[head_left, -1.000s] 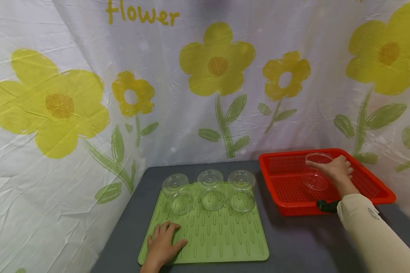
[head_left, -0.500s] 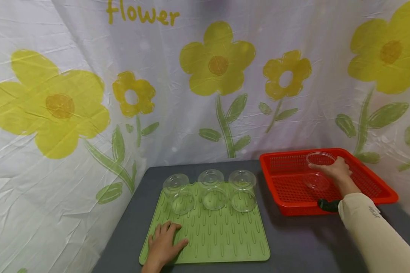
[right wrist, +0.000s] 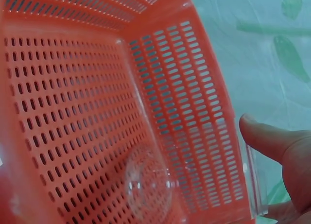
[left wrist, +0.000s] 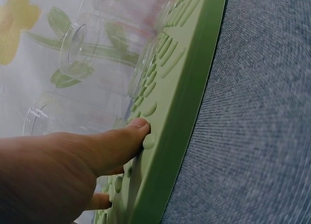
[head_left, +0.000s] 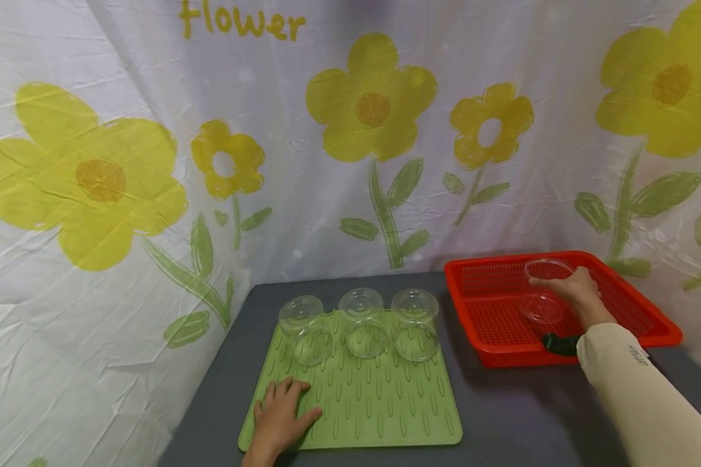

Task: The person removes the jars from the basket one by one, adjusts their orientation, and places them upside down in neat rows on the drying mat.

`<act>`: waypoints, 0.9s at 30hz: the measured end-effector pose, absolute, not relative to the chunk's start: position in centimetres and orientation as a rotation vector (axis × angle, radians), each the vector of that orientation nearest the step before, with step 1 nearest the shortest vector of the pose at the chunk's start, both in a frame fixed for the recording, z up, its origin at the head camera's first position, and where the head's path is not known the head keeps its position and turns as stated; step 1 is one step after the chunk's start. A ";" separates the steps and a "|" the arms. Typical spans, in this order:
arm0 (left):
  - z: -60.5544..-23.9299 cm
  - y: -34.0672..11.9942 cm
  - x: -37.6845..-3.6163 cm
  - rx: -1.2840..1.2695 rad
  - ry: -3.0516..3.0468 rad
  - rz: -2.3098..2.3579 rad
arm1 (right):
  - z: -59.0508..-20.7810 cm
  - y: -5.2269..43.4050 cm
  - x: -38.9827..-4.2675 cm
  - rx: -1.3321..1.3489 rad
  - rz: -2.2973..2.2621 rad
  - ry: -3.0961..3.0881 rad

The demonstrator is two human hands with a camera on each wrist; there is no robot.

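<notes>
My right hand point(head_left: 575, 288) grips a clear plastic jar point(head_left: 540, 308) near its top, inside the red basket point(head_left: 487, 359). The jar stands mouth up, its base low in the basket; in the right wrist view the thumb point(right wrist: 265, 136) lies at its rim and the other fingers are partly cut off. My left hand point(head_left: 280, 418) rests with fingers spread on the front left of a green ridged mat point(head_left: 380, 415). Along the mat's back edge stand three more clear jars, a left one point(head_left: 306, 331), a middle one point(head_left: 362, 324) and a right one point(head_left: 415, 324), mouths down.
A dark grey table point(head_left: 496, 421) carries the mat and the basket. Behind it hangs a white cloth point(head_left: 304, 214) printed with yellow flowers. Something dark green point(head_left: 561, 344) shows beside the right sleeve, in front of the basket's front rim.
</notes>
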State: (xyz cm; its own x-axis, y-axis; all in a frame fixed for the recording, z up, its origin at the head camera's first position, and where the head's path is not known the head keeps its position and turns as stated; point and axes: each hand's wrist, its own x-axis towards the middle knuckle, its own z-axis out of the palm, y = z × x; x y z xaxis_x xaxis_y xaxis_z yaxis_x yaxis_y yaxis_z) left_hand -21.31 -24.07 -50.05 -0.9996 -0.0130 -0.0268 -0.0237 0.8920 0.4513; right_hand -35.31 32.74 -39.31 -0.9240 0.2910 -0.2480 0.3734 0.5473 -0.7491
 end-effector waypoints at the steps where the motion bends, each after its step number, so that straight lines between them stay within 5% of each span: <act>1: -50.1 -24.0 -21.3 -0.030 3.032 0.722 | -39.4 32.8 -35.3 0.585 -1.332 2.685; 27: -50.3 -24.1 -21.3 -0.026 3.042 0.728 | -39.3 32.4 -35.0 0.469 -1.628 2.754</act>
State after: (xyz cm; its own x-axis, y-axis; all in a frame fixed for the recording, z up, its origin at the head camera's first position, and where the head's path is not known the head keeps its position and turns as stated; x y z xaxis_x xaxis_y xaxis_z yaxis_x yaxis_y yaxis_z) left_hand -21.33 -24.09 -50.25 -0.9998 -0.0132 -0.0167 -0.0193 0.8916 0.4524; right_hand -35.03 32.36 -39.28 -0.9537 0.2931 -0.0676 0.2005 0.4521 -0.8691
